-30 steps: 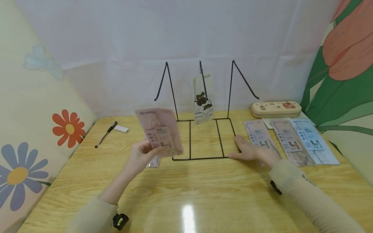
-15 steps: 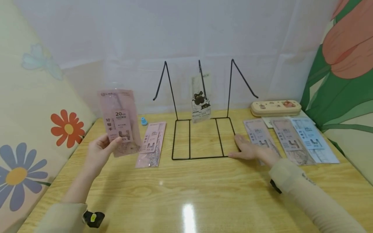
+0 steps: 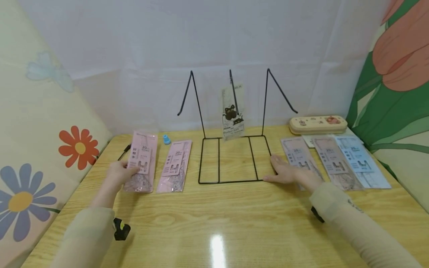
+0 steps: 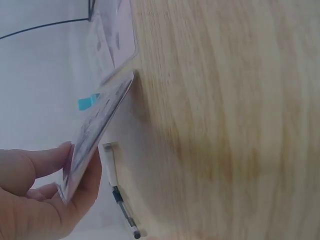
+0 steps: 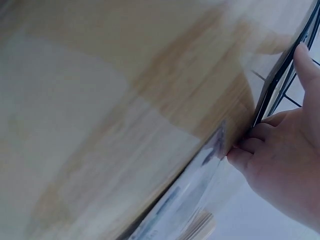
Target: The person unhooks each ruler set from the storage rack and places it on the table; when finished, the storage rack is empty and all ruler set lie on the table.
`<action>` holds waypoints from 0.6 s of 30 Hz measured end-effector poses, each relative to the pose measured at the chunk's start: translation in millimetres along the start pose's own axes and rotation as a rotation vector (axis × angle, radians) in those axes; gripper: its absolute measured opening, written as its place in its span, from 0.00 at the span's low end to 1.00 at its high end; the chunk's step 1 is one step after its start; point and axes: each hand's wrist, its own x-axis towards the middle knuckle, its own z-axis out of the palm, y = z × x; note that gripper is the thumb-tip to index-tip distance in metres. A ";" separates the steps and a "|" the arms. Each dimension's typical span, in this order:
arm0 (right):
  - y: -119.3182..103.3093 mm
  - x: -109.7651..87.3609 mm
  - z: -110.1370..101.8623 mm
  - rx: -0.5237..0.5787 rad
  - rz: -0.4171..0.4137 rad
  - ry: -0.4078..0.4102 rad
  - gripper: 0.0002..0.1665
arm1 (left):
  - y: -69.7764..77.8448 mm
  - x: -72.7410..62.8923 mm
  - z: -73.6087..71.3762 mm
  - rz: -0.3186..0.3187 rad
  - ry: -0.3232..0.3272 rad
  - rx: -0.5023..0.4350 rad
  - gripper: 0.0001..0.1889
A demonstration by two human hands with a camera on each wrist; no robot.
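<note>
My left hand (image 3: 118, 175) pinches the left edge of a pink ruler-set packet (image 3: 145, 160) between thumb and fingers. In the left wrist view the packet (image 4: 97, 132) is tilted, one edge at or close to the tabletop, the held edge raised. Another pink packet (image 3: 174, 165) lies just right of it. My right hand (image 3: 285, 173) holds the front right corner of a black wire rack (image 3: 231, 182), thumb at the front bar and fingers at the side bar. A pale ruler-set packet (image 3: 232, 119) with a dog picture hangs on the rack's middle hook.
Two pink packets (image 3: 303, 160) (image 3: 335, 163) and a blue one (image 3: 356, 158) lie right of the rack. Behind them is a cream pencil case (image 3: 317, 125). A small blue object (image 3: 166, 139) and a partly hidden pen (image 3: 124, 152) are at the left. The rack's outer hooks jut forward.
My left hand has carried the pink packet leftward from near the rack, then lowered it to the table, left of the other pink packet. My right hand stays at the rack corner.
</note>
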 end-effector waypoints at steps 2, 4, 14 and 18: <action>0.1 -0.2 -0.1 -0.008 0.009 -0.001 0.59 | -1.3 4.5 2.1 -0.014 -0.009 0.009 0.24; 0.1 -1.0 -0.4 -0.013 0.009 0.003 0.58 | -2.9 7.6 4.5 -0.029 -0.014 0.009 0.23; -0.3 -3.1 -1.4 0.016 0.000 0.008 0.58 | 4.7 2.7 13.5 -0.093 0.094 0.103 0.29; 0.2 -3.2 -1.3 0.020 -0.009 0.008 0.58 | 8.5 4.0 17.6 -0.078 0.145 0.155 0.31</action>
